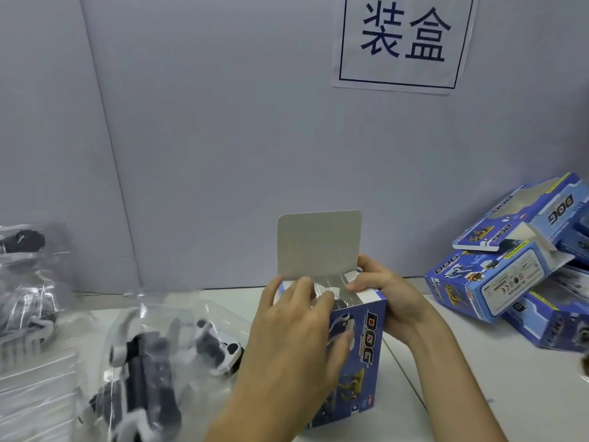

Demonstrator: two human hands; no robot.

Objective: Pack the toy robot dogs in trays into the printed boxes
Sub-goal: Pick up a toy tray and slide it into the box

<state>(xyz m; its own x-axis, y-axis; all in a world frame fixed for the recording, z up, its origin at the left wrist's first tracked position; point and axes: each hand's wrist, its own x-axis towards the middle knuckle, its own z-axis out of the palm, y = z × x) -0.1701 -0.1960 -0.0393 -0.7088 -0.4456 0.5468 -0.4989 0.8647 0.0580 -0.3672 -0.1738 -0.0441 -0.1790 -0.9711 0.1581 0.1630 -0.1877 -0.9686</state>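
Observation:
A blue printed box (360, 346) marked "DOG" stands upright on the table in front of me, its grey lid flap (318, 244) raised. A clear tray with a toy dog shows in the open top (331, 285). My left hand (293, 339) grips the box's near side, fingers over the top edge on the tray. My right hand (385, 295) holds the box's right side, thumb on the top rim. A black and white toy robot dog (153, 368) lies in a clear tray at lower left.
More clear trays with toy dogs (25, 282) are stacked at the far left. Several blue printed boxes (510, 275) are heaped at the right. A grey wall with a paper sign (404, 39) rises behind the white table (478, 378).

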